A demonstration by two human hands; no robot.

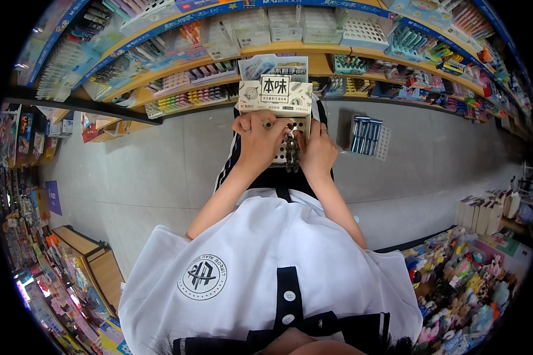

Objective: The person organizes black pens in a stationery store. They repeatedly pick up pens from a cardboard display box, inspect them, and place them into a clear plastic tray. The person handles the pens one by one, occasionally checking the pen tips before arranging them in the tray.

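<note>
A cream cardboard pen display box (275,108) with a printed header and a tray of round holes stands in front of me at my lap. Several dark pens (292,155) rise from its near right part; whether all of them sit in holes is hard to see. My left hand (258,141) reaches over the tray from the left, its thumb and forefinger pinched on the top of a dark pen. Along the box's right side, my right hand (319,151) grips the edge, its thumb close to the pens. Both hands wear rings.
Shelves of pens (204,73) curve across the front. A blue printed box (273,66) stands behind the display box. On the grey tile floor (160,164), a holder of blue pens (367,136) lies to the right. Plush toys (466,288) fill a display at the lower right; a wooden unit (89,257) stands left.
</note>
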